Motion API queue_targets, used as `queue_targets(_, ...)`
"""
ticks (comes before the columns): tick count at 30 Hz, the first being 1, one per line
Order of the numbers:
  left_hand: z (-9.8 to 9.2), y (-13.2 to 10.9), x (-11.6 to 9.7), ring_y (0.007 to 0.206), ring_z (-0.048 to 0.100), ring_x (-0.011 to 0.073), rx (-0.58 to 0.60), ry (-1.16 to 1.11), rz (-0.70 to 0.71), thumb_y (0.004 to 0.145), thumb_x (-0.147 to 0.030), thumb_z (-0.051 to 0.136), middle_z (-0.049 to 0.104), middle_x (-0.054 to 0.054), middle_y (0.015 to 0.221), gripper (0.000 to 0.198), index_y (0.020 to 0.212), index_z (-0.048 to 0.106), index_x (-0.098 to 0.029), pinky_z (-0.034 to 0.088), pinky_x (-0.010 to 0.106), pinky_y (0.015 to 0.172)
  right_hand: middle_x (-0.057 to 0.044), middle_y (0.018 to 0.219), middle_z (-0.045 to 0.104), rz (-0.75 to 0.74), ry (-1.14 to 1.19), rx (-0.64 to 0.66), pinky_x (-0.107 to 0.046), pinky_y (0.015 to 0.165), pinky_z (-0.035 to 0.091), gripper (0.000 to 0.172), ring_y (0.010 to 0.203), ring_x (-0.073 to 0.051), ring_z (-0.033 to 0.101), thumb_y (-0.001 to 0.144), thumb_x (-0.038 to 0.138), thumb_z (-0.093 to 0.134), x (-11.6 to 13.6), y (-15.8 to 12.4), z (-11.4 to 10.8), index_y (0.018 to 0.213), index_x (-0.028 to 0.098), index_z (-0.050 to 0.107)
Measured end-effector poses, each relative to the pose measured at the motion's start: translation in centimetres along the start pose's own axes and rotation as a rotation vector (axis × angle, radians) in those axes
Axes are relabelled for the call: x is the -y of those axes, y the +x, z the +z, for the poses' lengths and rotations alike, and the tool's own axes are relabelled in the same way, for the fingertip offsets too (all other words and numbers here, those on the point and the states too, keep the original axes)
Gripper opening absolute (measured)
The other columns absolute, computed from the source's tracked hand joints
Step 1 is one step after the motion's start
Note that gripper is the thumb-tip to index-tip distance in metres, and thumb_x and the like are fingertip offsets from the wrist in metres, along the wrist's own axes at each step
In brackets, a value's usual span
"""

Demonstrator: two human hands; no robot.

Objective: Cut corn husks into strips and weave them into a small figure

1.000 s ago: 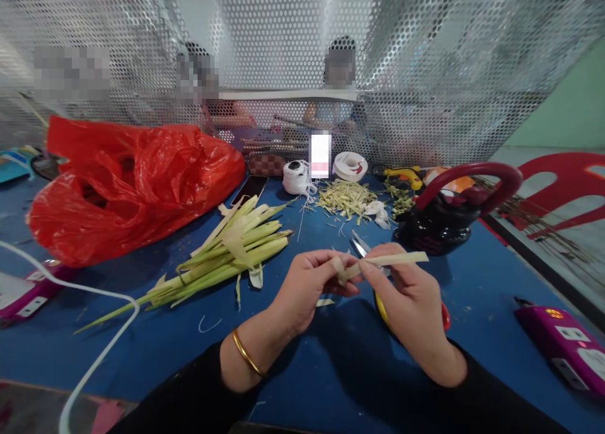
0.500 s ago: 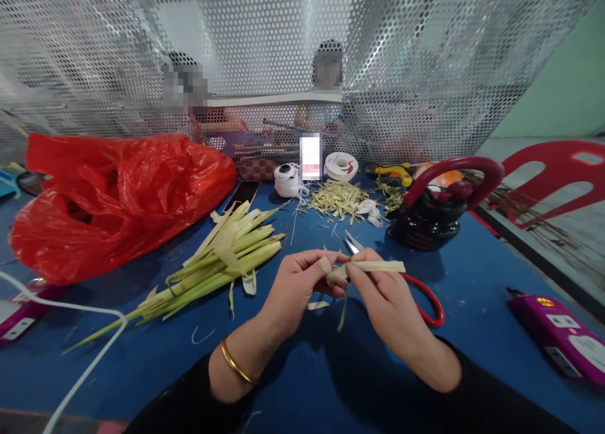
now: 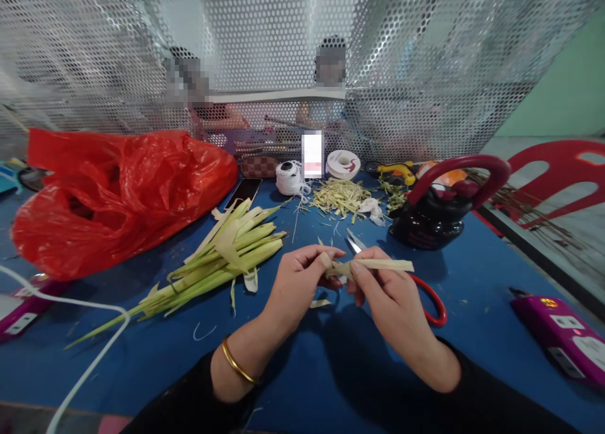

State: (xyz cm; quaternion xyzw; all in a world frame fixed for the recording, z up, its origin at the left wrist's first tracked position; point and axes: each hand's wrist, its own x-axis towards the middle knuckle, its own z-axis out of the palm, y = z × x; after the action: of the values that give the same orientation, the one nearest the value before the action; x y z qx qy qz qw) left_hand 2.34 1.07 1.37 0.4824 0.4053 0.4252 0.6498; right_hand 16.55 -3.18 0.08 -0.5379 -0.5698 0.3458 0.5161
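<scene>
My left hand (image 3: 302, 283) and my right hand (image 3: 390, 292) meet above the blue table, both with fingers closed on a pale, flat plant strip (image 3: 392, 265). The strip is pinched and looks folded or knotted between the two thumbs, but its exact form there is hard to make out. Its straight end sticks out to the right past my right hand. Beneath that hand lie scissors (image 3: 433, 307) with red handles, partly covered, blades pointing away. A small pale scrap (image 3: 320, 303) rests on the table below the fingers. Left of my left hand lies a bundle of green stalks (image 3: 236, 248).
A red plastic bag (image 3: 127, 194) fills the back left. Behind are a white string spool (image 3: 288, 177), a lit phone (image 3: 312, 154), a ribbon roll (image 3: 343, 163) and cut plant bits (image 3: 343, 196). A black kettle-shaped object (image 3: 430, 220) and purple power strip (image 3: 562, 333) stand right.
The fingers have shifted slightly apart, and the strip's free end reaches a little farther right. A thin piece that hung below the hands no longer shows there.
</scene>
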Motion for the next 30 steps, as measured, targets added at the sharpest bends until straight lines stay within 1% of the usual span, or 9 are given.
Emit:
queue_targets(3,0.02,0.04,0.03,0.054,0.061,0.0097,-0.016,-0.031,0.002,0.08,-0.03,0.068,0.068,0.002,0.072,0.019,0.086,0.076,-0.014,0.051,0.021,0.054,0.001,0.055,0.055,0.032,-0.014,0.016,-0.025,0.046,0.041,0.038,0.045,-0.012,0.051,0.094,0.037,0.051,0.16,0.04,0.02,0.059,0.021,0.055)
queue_targets(5,0.03,0.08,0.07,0.052,0.06,0.009,-0.029,-0.08,-0.018,0.079,-0.031,0.07,0.068,0.002,0.073,0.019,0.085,0.076,-0.014,0.05,0.021,0.052,0.001,0.046,0.052,0.114,0.016,0.042,-0.025,0.044,0.04,0.047,0.041,-0.012,0.049,0.093,0.038,0.052,0.25,0.17,0.03,0.049,0.021,0.053)
queue_targets(8,0.04,0.14,0.1,0.049,0.059,0.0082,-0.036,-0.162,-0.058,0.076,-0.033,0.073,0.069,0.002,0.074,0.021,0.085,0.076,-0.014,0.05,0.02,0.05,0.001,0.038,0.051,0.245,0.083,0.057,-0.025,0.043,0.039,0.051,0.038,-0.012,0.047,0.09,0.041,0.055,0.3,0.34,0.07,0.044,0.02,0.054)
queue_targets(11,0.04,0.19,0.08,0.049,0.058,0.0077,-0.023,-0.217,-0.1,0.075,-0.033,0.074,0.069,0.003,0.074,0.023,0.085,0.076,-0.013,0.049,0.019,0.048,0.0,0.037,0.051,0.29,0.154,0.04,-0.025,0.046,0.039,0.053,0.039,-0.011,0.046,0.088,0.044,0.057,0.38,0.4,0.15,0.04,0.02,0.054)
queue_targets(15,-0.01,0.15,0.08,0.049,0.058,0.0074,-0.002,-0.269,-0.144,0.074,-0.029,0.074,0.067,0.002,0.074,0.02,0.085,0.077,-0.013,0.048,0.019,0.046,0.0,0.038,0.054,0.336,0.291,-0.01,-0.025,0.049,0.042,0.047,0.04,-0.012,0.049,0.083,0.048,0.061,0.6,0.45,0.34,0.046,0.02,0.057)
queue_targets(18,-0.06,0.1,0.1,0.049,0.058,0.0074,0.008,-0.274,-0.149,0.075,-0.028,0.073,0.065,0.001,0.07,0.018,0.085,0.077,-0.013,0.048,0.018,0.046,0.0,0.038,0.055,0.371,0.315,-0.023,-0.024,0.047,0.041,0.043,0.04,-0.012,0.05,0.081,0.048,0.064,0.6,0.44,0.5,0.049,0.019,0.058)
queue_targets(24,-0.05,0.12,0.13,0.049,0.059,0.0083,0.014,-0.286,-0.174,0.076,-0.027,0.072,0.065,0.001,0.065,0.018,0.086,0.076,-0.012,0.048,0.018,0.047,-0.001,0.04,0.058,0.43,0.358,0.047,-0.022,0.046,0.04,0.043,0.04,-0.01,0.05,0.081,0.046,0.062,0.42,0.42,0.71,0.05,0.017,0.061)
queue_targets(27,-0.06,0.14,0.19,0.051,0.06,0.0082,0.013,-0.307,-0.171,0.076,-0.028,0.073,0.066,0.001,0.068,0.02,0.088,0.076,-0.012,0.048,0.017,0.047,0.0,0.04,0.057,0.469,0.405,0.078,-0.02,0.047,0.041,0.043,0.04,-0.009,0.049,0.08,0.047,0.064,0.62,0.47,0.82,0.049,0.017,0.06)
queue_targets(30,-0.12,0.16,0.29,0.052,0.06,0.0077,0.011,-0.323,-0.17,0.076,-0.029,0.074,0.067,0.002,0.075,0.021,0.088,0.076,-0.012,0.047,0.017,0.046,0.0,0.039,0.056,0.511,0.43,0.084,-0.019,0.045,0.038,0.044,0.039,-0.008,0.047,0.076,0.048,0.066,0.79,0.51,0.84,0.047,0.017,0.059)
